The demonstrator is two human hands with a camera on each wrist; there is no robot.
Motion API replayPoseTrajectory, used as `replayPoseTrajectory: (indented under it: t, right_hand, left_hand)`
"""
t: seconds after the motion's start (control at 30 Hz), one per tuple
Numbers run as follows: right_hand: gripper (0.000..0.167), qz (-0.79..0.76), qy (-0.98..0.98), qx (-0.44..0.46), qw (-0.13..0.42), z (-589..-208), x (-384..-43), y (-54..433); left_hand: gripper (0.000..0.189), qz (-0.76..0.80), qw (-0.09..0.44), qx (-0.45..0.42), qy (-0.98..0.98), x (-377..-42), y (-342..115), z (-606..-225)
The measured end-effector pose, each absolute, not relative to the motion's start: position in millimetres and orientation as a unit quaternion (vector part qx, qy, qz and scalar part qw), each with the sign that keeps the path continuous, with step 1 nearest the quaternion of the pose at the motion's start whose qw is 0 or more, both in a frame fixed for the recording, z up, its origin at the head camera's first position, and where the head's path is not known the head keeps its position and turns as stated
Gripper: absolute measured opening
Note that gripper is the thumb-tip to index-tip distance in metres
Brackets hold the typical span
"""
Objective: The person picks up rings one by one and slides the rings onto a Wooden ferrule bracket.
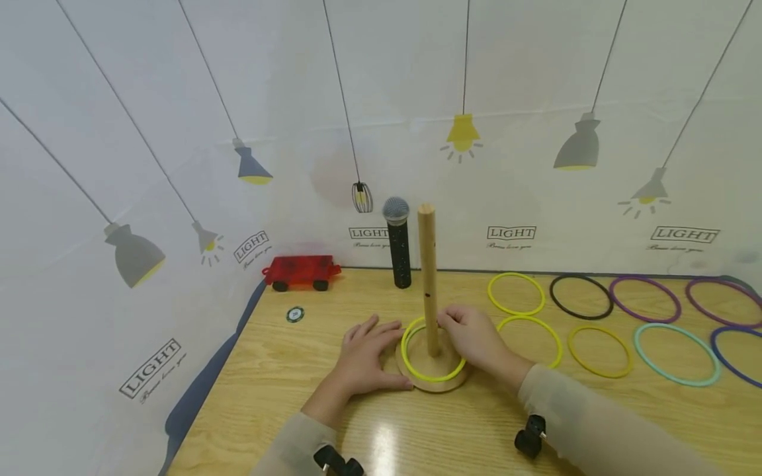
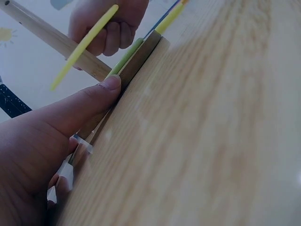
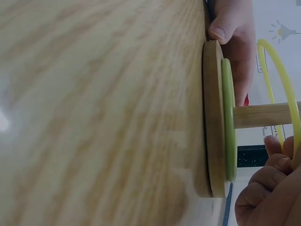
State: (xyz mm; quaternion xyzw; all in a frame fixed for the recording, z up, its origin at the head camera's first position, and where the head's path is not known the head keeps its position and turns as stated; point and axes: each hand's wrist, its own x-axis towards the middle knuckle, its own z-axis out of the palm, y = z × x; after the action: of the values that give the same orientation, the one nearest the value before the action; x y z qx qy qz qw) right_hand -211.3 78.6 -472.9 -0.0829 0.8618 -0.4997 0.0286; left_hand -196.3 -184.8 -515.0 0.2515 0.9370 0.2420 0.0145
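A wooden stand (image 1: 439, 387) with a round base and an upright post (image 1: 428, 277) is on the table. My left hand (image 1: 366, 360) holds the base from the left, its thumb (image 2: 101, 93) against the front edge and its other fingers farther back. A yellow ring (image 1: 433, 379) encircles the post, raised above the base. My right hand (image 1: 479, 337) pinches that ring at its right side; the curled fingers show in the right wrist view. Flat on the base lies a light green ring (image 3: 229, 120), also around the post.
Several coloured rings lie to the right, including a black ring (image 1: 580, 316) and a turquoise ring (image 1: 677, 381). Behind the stand a microphone (image 1: 400, 251) stands upright. A red toy wagon (image 1: 301, 271) and a round chip (image 1: 295, 314) are at left. A printed curtain (image 1: 536, 198) borders the table.
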Motion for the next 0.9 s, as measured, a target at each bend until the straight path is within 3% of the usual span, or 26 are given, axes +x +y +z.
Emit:
replayPoseTrajectory:
  t: [0.9]
  right_hand:
    - [0.027,-0.441,0.895,-0.059,0.023,-484.3,-213.2,72.5]
  left_hand:
    - [0.095,0.244,0.022,0.244,0.938,-191.5,-184.0,-506.9]
